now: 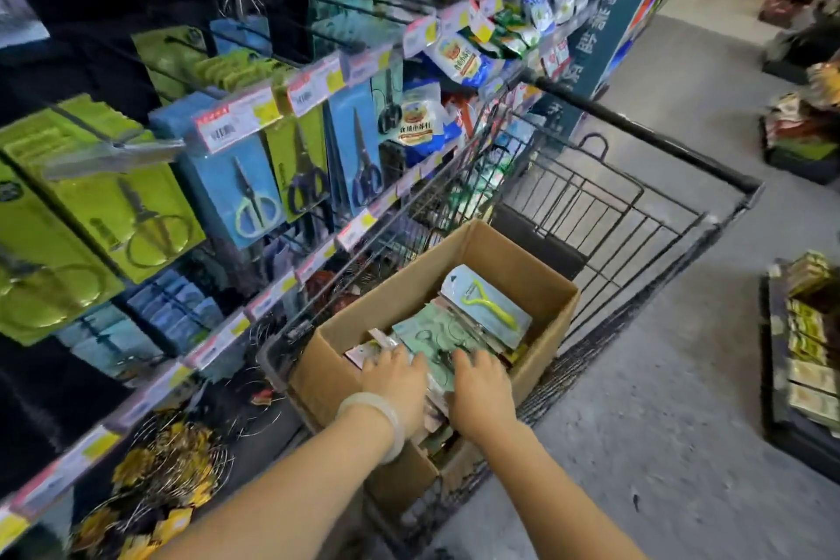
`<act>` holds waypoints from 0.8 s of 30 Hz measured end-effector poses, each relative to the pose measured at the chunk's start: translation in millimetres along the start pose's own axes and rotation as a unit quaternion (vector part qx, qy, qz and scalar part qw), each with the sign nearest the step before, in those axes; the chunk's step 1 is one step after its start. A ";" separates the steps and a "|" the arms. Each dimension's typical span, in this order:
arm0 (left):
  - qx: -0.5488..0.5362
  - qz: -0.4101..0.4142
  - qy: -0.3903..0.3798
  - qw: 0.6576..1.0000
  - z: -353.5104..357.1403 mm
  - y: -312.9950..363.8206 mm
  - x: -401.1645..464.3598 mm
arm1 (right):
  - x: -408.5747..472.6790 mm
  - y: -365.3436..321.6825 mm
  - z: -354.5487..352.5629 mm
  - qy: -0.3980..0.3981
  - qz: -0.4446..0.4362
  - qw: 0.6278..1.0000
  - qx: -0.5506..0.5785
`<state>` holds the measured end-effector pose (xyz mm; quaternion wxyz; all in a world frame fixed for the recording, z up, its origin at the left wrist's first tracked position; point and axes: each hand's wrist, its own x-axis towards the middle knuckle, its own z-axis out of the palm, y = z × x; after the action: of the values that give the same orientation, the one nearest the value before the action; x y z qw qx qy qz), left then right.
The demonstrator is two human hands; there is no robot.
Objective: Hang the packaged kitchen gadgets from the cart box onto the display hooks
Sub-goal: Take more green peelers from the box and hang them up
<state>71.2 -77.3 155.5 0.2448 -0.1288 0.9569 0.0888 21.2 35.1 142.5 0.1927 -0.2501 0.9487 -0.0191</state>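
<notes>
A cardboard box sits in a black wire cart. Inside lie carded gadgets: a pale green card pack in the middle and a light blue card with a yellow-green peeler at the far end. Both my hands reach down into the box. My left hand, with a pale bangle on the wrist, lies on the packs at the box's near left. My right hand lies on the green pack's near edge. Their fingertips are hidden among the packs, so any grip is unclear. Display hooks with carded scissors fill the rack on the left.
Price tags line the hook ends along the rack. Wire whisks and strainers hang low at the near left. Bagged goods hang further down the aisle. Low stands of stock sit on the grey floor at the right.
</notes>
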 end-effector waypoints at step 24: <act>-0.203 -0.206 -0.168 0.942 32.5 29.6 191.8 | 283.1 152.0 45.0 -0.218 0.010 0.975 0.037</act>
<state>-85.3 -80.6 36.4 0.3835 -0.3531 0.8161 0.2495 -259.6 34.3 -20.1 0.4042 -0.2318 0.8848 0.0026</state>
